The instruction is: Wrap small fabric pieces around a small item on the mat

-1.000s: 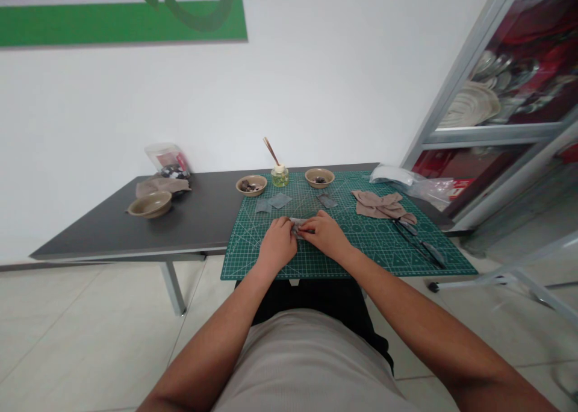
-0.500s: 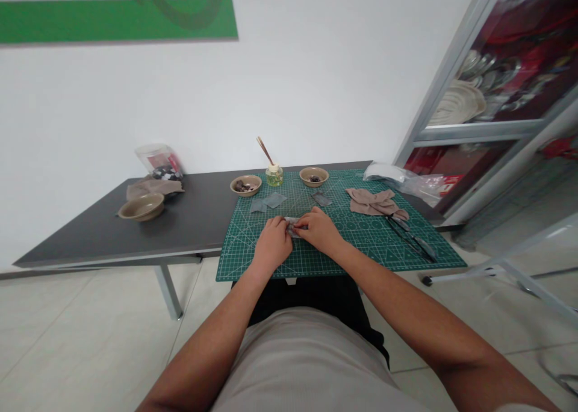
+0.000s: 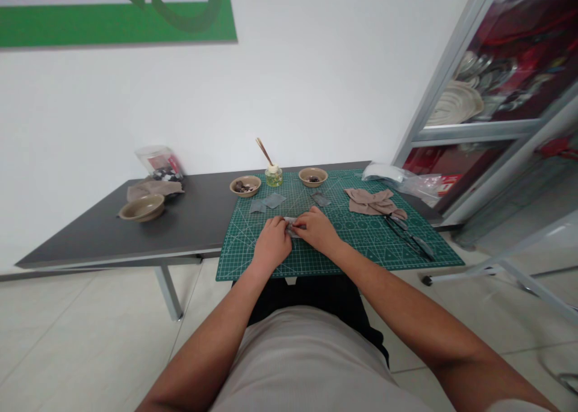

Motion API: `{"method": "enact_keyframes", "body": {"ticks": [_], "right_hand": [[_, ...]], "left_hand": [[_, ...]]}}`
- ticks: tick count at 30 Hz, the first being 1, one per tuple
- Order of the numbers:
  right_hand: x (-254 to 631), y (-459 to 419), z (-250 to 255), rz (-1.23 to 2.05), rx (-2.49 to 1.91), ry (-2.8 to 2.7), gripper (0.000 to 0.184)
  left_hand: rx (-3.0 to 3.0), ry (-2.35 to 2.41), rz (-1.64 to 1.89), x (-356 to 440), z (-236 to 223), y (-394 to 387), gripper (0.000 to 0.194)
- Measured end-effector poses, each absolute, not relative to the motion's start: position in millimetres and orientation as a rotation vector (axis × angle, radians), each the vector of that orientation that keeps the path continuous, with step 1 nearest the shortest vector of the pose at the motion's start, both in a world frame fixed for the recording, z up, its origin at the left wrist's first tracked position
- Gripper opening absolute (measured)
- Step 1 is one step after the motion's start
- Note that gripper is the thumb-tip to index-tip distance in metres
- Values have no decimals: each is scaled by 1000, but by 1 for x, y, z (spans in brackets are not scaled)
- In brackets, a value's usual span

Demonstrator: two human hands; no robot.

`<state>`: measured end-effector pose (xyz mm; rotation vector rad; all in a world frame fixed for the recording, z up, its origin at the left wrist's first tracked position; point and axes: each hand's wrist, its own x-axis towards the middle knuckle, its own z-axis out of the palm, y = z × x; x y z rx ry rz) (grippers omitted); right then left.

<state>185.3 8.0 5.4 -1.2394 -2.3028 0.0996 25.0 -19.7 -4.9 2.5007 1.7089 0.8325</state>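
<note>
My left hand (image 3: 272,241) and my right hand (image 3: 316,230) meet near the middle of a green cutting mat (image 3: 361,252). Between their fingertips both hands pinch a small folded grey piece (image 3: 292,226), mostly hidden by my fingers. Its material is hard to tell. Just beyond my hands lie flat grey squares (image 3: 267,203) and a small dark grey piece (image 3: 320,199). To my right on the mat are a crumpled beige cloth (image 3: 372,202) and dark-handled scissors (image 3: 409,237).
Two small tan bowls (image 3: 245,186) (image 3: 313,176) holding dark bits and a glass jar with a stick (image 3: 273,176) stand at the mat's far edge. A dark table (image 3: 180,219) carries another bowl (image 3: 142,208) and a clear container (image 3: 159,161). A plastic bag (image 3: 397,179) lies far right.
My view has shifted slightly, so the table sits a little lower and further left. Both hands stay together on the grey piece, with no clear change in grip.
</note>
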Motion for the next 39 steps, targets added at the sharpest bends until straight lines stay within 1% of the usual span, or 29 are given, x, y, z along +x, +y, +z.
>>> {"method": "enact_keyframes", "body": {"ticks": [3, 12, 18, 24, 30, 36, 39], "right_hand": [[182, 5, 6, 87, -1216, -2302, 17], [183, 5, 5, 24, -1210, -2325, 16], [179, 5, 3, 82, -1099, -2359, 10], [181, 4, 6, 69, -1203, -2319, 13], [183, -1, 2, 96, -1170, -2340, 11], [178, 4, 2, 56, -1211, -2331, 17], [180, 3, 3, 74, -1196, -2346, 15]], "left_hand": [[2504, 1701, 844, 25, -5, -20, 26], [2504, 1710, 820, 25, -4, -20, 25], [2500, 1715, 814, 24, -4, -20, 23], [2497, 1727, 800, 25, -3, -21, 24], [2486, 1741, 774, 25, -4, -21, 22], [2494, 1731, 796, 25, -4, -22, 23], [2505, 1720, 800, 25, -4, -22, 23]]}}
